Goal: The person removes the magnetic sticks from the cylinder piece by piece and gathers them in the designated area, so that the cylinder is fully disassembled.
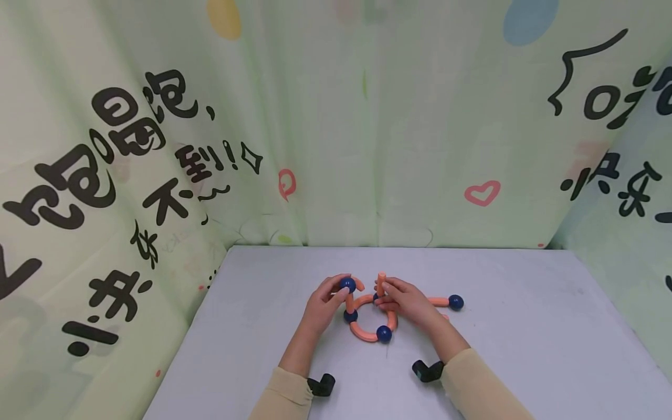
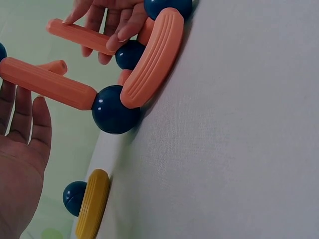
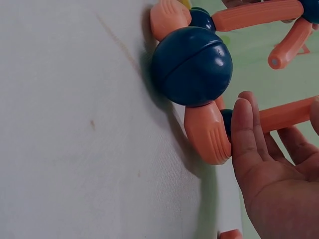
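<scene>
Base ring [image 1: 363, 335] prob. done; L hand [image 1: 324, 301] pinches ball [image 1: 347, 284], R hand [image 1: 407, 300] upright rod [image 1: 381, 282], fingers clamped; arc [image 3: 292, 43] end unjoined.

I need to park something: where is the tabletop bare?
Bare: the tabletop right of the far-right blue ball; left of the left hand, toward the left edge; and between the black wrist cameras, nearer than the ring. Crowded: around the ring and right hand; a yellow piece also lies nearby.

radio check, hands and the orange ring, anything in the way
Left hand grips raised blue ball. Right hand pinches upright orange rod. Orange ring on table. No obstruction seen; right hand hides part of ring.
</scene>
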Tool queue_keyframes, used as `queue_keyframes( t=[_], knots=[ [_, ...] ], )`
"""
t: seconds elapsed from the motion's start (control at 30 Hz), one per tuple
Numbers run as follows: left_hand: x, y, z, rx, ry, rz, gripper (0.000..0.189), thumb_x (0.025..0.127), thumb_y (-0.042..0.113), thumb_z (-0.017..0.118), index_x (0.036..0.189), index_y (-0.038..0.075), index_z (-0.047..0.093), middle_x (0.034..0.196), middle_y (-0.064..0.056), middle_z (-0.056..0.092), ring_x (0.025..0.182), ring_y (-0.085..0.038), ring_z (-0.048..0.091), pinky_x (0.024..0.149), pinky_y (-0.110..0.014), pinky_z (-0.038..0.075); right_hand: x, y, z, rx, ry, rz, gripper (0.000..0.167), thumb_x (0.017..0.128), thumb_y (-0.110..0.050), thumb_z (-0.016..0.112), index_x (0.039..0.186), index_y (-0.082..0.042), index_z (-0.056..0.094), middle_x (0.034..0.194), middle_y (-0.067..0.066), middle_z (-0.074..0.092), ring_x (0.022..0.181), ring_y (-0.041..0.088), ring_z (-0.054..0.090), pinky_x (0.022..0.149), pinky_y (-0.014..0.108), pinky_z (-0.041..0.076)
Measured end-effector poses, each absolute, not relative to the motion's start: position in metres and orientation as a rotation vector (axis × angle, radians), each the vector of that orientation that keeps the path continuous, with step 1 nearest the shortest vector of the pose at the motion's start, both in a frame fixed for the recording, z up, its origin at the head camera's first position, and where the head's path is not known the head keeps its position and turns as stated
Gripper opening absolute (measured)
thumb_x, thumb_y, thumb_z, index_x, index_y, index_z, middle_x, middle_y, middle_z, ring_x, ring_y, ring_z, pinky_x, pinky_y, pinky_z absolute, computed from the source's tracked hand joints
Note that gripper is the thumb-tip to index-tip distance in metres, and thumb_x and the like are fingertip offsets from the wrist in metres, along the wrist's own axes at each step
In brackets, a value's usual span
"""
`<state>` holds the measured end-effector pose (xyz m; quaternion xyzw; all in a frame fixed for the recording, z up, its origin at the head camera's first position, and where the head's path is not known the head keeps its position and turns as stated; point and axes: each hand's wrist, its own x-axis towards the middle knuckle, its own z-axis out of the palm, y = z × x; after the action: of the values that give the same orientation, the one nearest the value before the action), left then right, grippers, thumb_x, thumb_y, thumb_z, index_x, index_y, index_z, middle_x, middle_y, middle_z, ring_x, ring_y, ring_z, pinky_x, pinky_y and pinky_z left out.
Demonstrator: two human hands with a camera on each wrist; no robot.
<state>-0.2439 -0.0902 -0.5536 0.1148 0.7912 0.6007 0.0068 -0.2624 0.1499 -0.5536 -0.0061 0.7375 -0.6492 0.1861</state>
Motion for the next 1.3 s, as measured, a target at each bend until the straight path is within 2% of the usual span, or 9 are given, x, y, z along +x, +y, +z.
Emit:
queue_keyframes(
  t=[0.13, 0.43, 0.7, 0.77, 0.93, 1.2, 1.3],
  knots=[
    [-0.244, -0.090, -0.554, 0.383, 2.479, 1.881, 0.036, 0.098, 0.043, 0.058, 0.132, 0.032, 0.060, 0.121, 0.005, 0.064, 0.110, -0.016, 0.058, 0.096, -0.036, 0.049, -0.264, 0.149, -0.557, -0.008, 2.063, -1.839, 0.056, 0.101, -0.044, 0.052, 0.143, -0.006, 0.047, 0.133, 0.021, 0.058, 0.102, 0.019, 0.069, 0.092, 0.032, 0.057],
    [-0.245, -0.091, -0.555, 0.363, 2.486, 1.875, 0.036, 0.097, 0.044, 0.059, 0.131, 0.036, 0.060, 0.121, 0.007, 0.063, 0.111, -0.016, 0.057, 0.095, -0.035, 0.048, -0.265, 0.149, -0.557, 0.003, 2.087, -1.833, 0.054, 0.100, -0.046, 0.052, 0.139, -0.008, 0.051, 0.132, 0.019, 0.058, 0.096, 0.019, 0.068, 0.086, 0.029, 0.058],
    [-0.246, -0.091, -0.556, 0.381, 2.457, 1.897, 0.034, 0.098, 0.039, 0.060, 0.131, 0.033, 0.061, 0.122, 0.004, 0.063, 0.110, -0.017, 0.057, 0.097, -0.036, 0.048, -0.264, 0.151, -0.555, 0.013, 2.217, -1.746, 0.038, 0.102, -0.034, 0.053, 0.136, -0.016, 0.054, 0.104, 0.013, 0.063, 0.084, 0.021, 0.062, 0.077, 0.026, 0.055],
    [-0.246, -0.091, -0.556, 0.392, 2.447, 1.906, 0.035, 0.098, 0.038, 0.060, 0.132, 0.031, 0.061, 0.122, 0.003, 0.064, 0.110, -0.016, 0.057, 0.098, -0.035, 0.048, -0.263, 0.152, -0.554, 0.003, 2.259, -1.718, 0.040, 0.102, -0.033, 0.054, 0.139, -0.019, 0.051, 0.102, 0.012, 0.062, 0.081, 0.020, 0.061, 0.076, 0.026, 0.054],
    [-0.246, -0.092, -0.556, 0.396, 2.444, 1.903, 0.036, 0.098, 0.040, 0.060, 0.133, 0.031, 0.060, 0.122, 0.004, 0.063, 0.109, -0.015, 0.057, 0.096, -0.032, 0.049, -0.262, 0.160, -0.549, -0.007, 2.339, -1.673, 0.047, 0.101, -0.033, 0.056, 0.146, -0.026, 0.043, 0.107, 0.011, 0.062, 0.077, 0.019, 0.058, 0.071, 0.027, 0.053],
    [-0.246, -0.092, -0.556, 0.369, 2.460, 1.887, 0.035, 0.097, 0.044, 0.060, 0.131, 0.036, 0.060, 0.120, 0.006, 0.063, 0.108, -0.016, 0.056, 0.094, -0.034, 0.048, -0.258, 0.185, -0.539, 0.038, 2.399, -1.636, 0.049, 0.101, -0.038, 0.054, 0.148, -0.034, 0.040, 0.117, 0.020, 0.062, 0.069, 0.021, 0.052, 0.058, 0.025, 0.045],
    [-0.246, -0.092, -0.555, 0.373, 2.453, 1.894, 0.035, 0.097, 0.042, 0.060, 0.131, 0.035, 0.060, 0.121, 0.006, 0.063, 0.109, -0.016, 0.056, 0.094, -0.033, 0.049, -0.253, 0.198, -0.533, 0.054, 2.404, -1.637, 0.050, 0.101, -0.038, 0.055, 0.149, -0.036, 0.039, 0.118, 0.021, 0.060, 0.075, 0.027, 0.060, 0.058, 0.025, 0.046]
  ],
)
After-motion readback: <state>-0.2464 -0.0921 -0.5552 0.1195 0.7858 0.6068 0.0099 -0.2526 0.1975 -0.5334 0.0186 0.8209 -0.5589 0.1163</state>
